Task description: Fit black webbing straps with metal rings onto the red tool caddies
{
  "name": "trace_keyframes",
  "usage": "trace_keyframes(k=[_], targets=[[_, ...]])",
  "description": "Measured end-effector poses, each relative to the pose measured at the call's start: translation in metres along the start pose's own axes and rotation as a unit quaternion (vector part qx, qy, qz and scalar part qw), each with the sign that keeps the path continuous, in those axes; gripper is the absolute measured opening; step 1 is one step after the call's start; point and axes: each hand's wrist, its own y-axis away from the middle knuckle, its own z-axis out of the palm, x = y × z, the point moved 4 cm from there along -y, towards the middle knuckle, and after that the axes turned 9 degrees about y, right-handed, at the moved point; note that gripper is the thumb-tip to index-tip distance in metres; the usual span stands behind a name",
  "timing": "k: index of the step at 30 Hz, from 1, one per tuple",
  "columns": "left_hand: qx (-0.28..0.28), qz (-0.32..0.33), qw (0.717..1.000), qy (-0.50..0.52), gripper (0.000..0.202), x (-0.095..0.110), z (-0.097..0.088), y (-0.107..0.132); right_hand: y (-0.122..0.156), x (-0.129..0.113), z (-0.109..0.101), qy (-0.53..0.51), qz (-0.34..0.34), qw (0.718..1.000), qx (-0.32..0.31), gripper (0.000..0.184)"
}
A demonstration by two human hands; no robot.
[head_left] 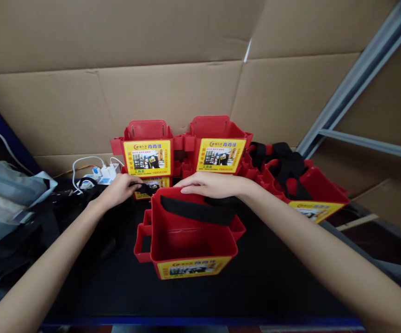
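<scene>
A red plastic tool box [189, 240] with a yellow label stands open-topped in front of me on the black shelf surface. A black strap [195, 210] crosses its top. My left hand [119, 189] pinches the strap's end at the box's far left corner. Laid flat, my right hand [210, 184] rests on the box's far rim, over the strap, fingers together.
Two more red boxes [148, 150] [217, 145] with yellow labels stand behind, against a cardboard wall. A third red box [304, 189] with black straps lies tilted at the right. A white power strip with plugs [101, 175] sits at the left, beside grey bags [2, 199].
</scene>
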Motion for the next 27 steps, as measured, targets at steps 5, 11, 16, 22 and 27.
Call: trace_keyframes(k=[5,11,16,22,27], targets=[[-0.039,-0.018,0.999,-0.023,0.021,-0.011,0.01,0.02,0.0,0.002,0.0,-0.003,0.015,1.0,-0.005,0.033],[-0.119,0.095,0.981,0.118,0.036,0.042,0.011,0.014,0.0,0.004,0.0,-0.039,0.023,0.999,-0.025,0.035],[-0.042,0.007,0.999,0.016,0.024,0.023,0.01,0.003,0.004,0.002,0.001,-0.034,0.018,0.999,-0.01,0.034],[-0.001,-0.074,0.997,-0.033,0.026,-0.01,0.012,0.017,0.003,0.003,0.001,-0.009,0.015,1.0,0.0,0.035],[-0.109,0.061,0.989,0.073,0.034,0.032,0.012,0.012,0.006,-0.001,0.003,0.037,0.01,0.999,0.034,0.035]])
